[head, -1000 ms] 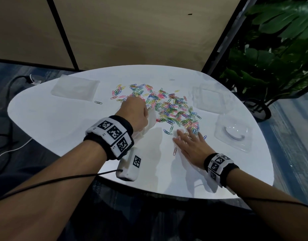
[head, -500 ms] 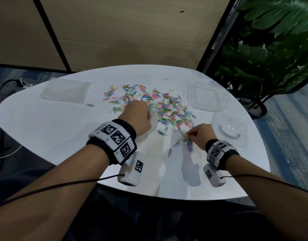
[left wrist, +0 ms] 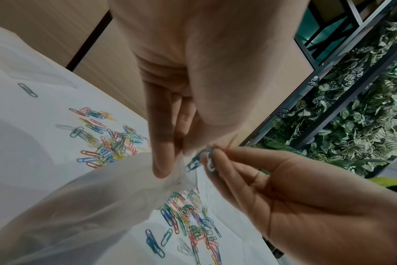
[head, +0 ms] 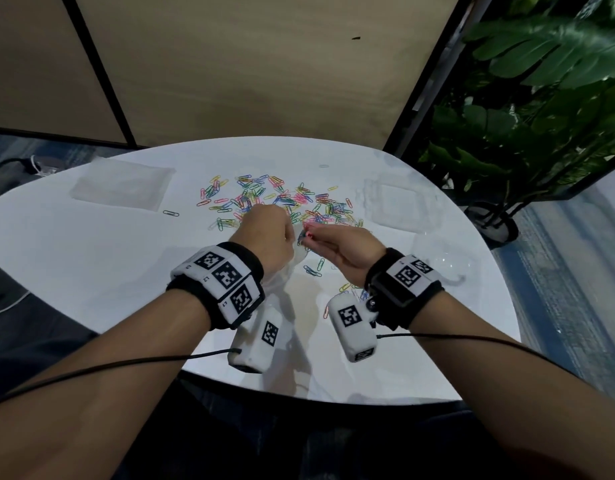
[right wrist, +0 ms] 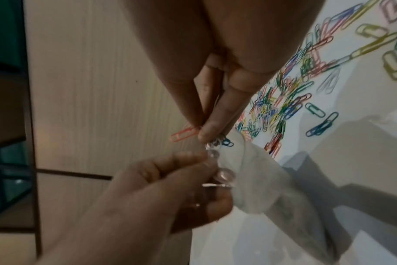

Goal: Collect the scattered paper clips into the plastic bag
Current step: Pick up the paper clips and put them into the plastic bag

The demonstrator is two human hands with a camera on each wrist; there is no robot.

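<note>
Over a white table (head: 91, 258), a person's left hand (head: 268, 237) pinches the rim of a clear plastic bag (left wrist: 116, 188), holding its mouth up, while the right hand (head: 344, 247) pinches a small bunch of clips (left wrist: 198, 159) between thumb and fingertips right at that mouth. A red clip (right wrist: 185, 134) juts from the bunch; blue and white ones show beside it. Whether any has dropped inside the bag cannot be told.

No brand or readable wording appears anywhere. The only markings are black-and-white square code tags on both wristbands (head: 223, 275) and on the white camera pods (head: 261, 336) slung under the wrists.

A second ago the right hand lay flat on the table at the near edge of the clip pile (head: 282, 202); half a second ago it was closed over clips there. Now it is lifted and has crossed to meet the left hand, which has stayed with the bag throughout. Most clips remain scattered on the far middle of the table, with a few loose ones (head: 314, 268) below the hands and a single clip (head: 171, 213) off to the left.
</note>
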